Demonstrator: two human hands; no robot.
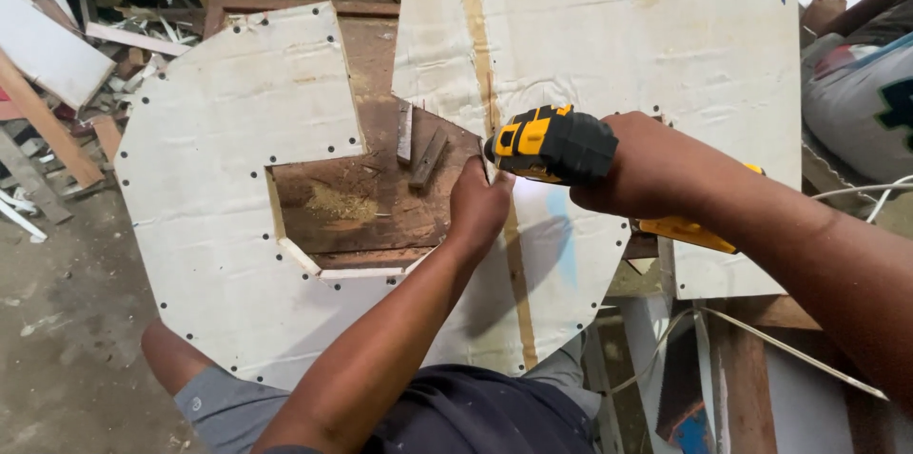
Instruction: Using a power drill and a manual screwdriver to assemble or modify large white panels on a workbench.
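Drill (554, 143), yellow and black, gripped in right hand (635, 164), tip at cut edge of white panel (219, 188), left hand (478, 210) fingers pinched beside tip, scrap wood strips (420, 152) in opening

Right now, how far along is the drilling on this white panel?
Done: dark holes dot the panel's outer edge and the cut-out's upper-left edges. In hand: the right hand holds the yellow drill at the cut-out's right edge, the left hand steadying beside the tip. Left: I can't make out holes along the cut-out's lower edge.
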